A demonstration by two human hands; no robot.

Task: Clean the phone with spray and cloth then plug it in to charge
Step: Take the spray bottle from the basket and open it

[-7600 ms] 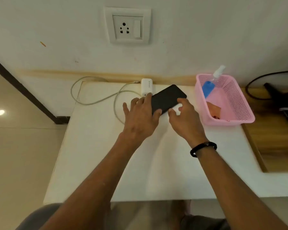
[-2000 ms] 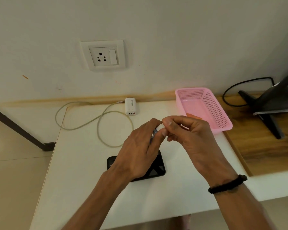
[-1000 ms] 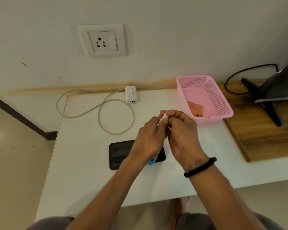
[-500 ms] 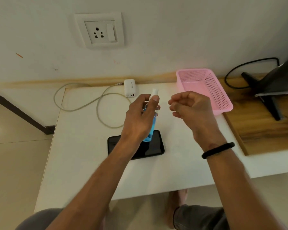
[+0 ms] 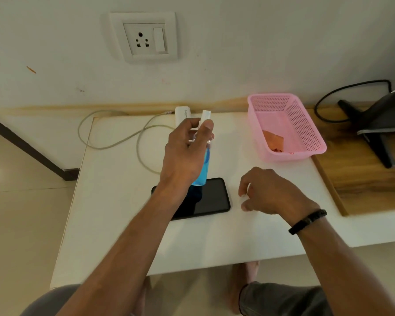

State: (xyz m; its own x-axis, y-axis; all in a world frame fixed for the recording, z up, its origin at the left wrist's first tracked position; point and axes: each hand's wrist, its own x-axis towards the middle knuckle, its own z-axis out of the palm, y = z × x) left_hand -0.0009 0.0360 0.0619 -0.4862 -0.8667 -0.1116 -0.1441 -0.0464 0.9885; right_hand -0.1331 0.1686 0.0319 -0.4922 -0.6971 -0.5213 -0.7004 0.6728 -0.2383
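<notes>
The white, smooth-topped worktop [image 5: 114,224] carries a black flat phone [image 5: 211,198], lying screen up just under the raised left hand [image 5: 184,153] and beside the right hand [image 5: 269,192]. Beyond the left hand lie a white charger block [image 5: 182,113] and its looped pale cable [image 5: 114,144]. Beyond the right hand stands a pink perforated plastic basket [image 5: 306,124].

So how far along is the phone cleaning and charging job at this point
Early. Done: the phone lies flat on the white table. In hand: the left hand holds the blue spray bottle above it; whether spraying has begun cannot be told. The right hand is beside the phone. Left: the orange cloth sits in the pink basket, and the charger and cable are not connected to the phone.
</notes>
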